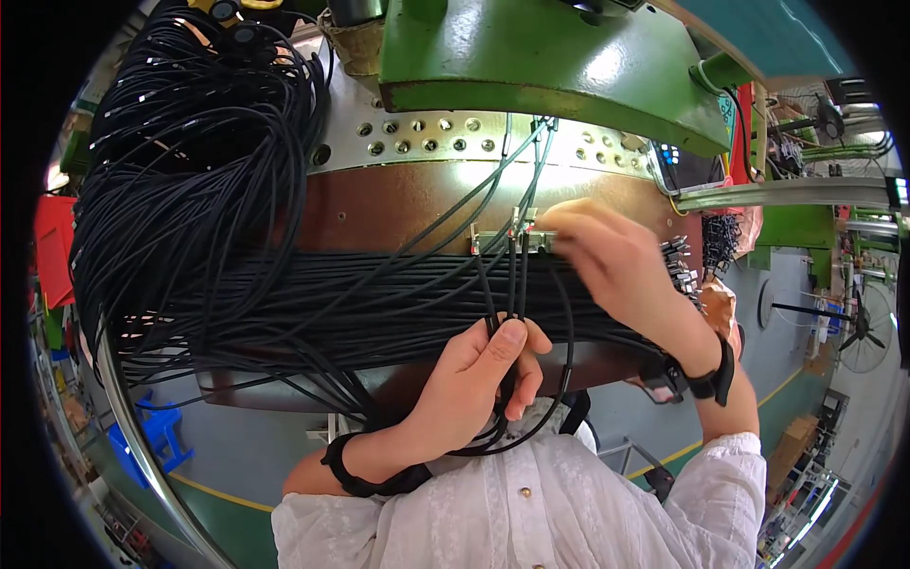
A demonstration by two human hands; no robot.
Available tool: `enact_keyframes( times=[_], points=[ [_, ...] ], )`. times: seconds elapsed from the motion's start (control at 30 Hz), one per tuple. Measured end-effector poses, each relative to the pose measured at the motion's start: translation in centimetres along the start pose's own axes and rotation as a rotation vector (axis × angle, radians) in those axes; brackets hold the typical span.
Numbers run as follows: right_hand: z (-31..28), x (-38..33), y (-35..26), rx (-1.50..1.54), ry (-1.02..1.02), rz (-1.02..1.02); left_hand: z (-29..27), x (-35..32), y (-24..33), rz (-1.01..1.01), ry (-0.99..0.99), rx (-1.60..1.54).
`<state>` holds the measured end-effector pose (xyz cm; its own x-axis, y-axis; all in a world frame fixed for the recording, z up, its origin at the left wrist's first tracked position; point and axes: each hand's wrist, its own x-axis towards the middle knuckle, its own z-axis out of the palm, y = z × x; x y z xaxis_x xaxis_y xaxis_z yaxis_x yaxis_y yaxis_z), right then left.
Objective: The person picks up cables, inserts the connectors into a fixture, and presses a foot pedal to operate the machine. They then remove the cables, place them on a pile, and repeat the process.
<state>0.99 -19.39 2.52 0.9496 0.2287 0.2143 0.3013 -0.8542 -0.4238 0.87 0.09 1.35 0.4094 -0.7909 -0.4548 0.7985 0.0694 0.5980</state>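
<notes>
From where I work, I can read no lettering, label, number or sign on anything before me.

Watching remotely, I'm counting one left hand (483, 368), one right hand (618, 264), three black cables (512, 284) running up from the left, one green machine (531, 62), one blue stool (156, 438); the heaped cables (190, 223) are defeating my count.
</notes>
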Motion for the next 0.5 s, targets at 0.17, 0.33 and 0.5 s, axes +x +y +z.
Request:
enact_keyframes(
  times=[0.17, 0.33, 0.5],
  points=[
    [0.6, -1.2, 0.2, -0.067, 0.24, -0.045, 0.6, -0.5, 1.1, -0.067, -0.083, 0.044],
    [2.4, -2.8, 1.9, 0.313, 0.239, 0.19, 0.1, 0.0, 1.7, 0.236, 0.064, 0.329],
    [1.9, -2.8, 2.2, 0.381, 0.188, 0.269, 0.3, 0.4, 1.3, -0.028, -0.098, 0.026]
  ],
)
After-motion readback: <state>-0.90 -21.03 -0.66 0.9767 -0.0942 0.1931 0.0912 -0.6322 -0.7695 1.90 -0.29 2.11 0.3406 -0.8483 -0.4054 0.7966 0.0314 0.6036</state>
